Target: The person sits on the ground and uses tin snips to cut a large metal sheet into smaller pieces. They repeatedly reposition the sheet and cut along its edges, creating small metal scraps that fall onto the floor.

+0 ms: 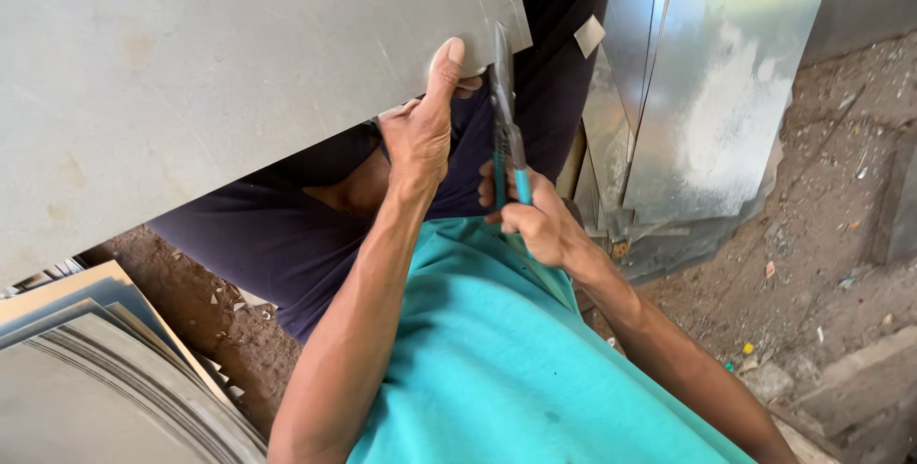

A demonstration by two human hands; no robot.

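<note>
Overhead, we hold a large grey metal sheet (pixel 220 63) up in front of us with our left hand (pixel 420 134), thumb pressed flat on its face near the lower right edge and the other fingers curled behind it, gripping the sheet itself. Our right hand (pixel 535 215) sits just below and to the right, fingers closed around the teal-handled tin snips (pixel 506 139), whose long axis runs nearly straight up from the hand into the sheet's bottom edge. The blades meet the metal just beside our left thumb, close to the sheet's notched right corner; whether they are fully shut on the metal we cannot tell from this angle. So the sheet lies up and away from both hands, the left nearer its face, the right lined up beneath the cut. A small offcut (pixel 589 35) hangs just right of the snips. Behind stand shiny galvanised sheets (pixel 726 91) leaning upright on the dirt floor (pixel 831 235), and a stack of flat grey sheets (pixel 105 368) lies at lower left. Our teal shirt (pixel 497 368) and dark trousers (pixel 287 235) fill the middle.
</note>
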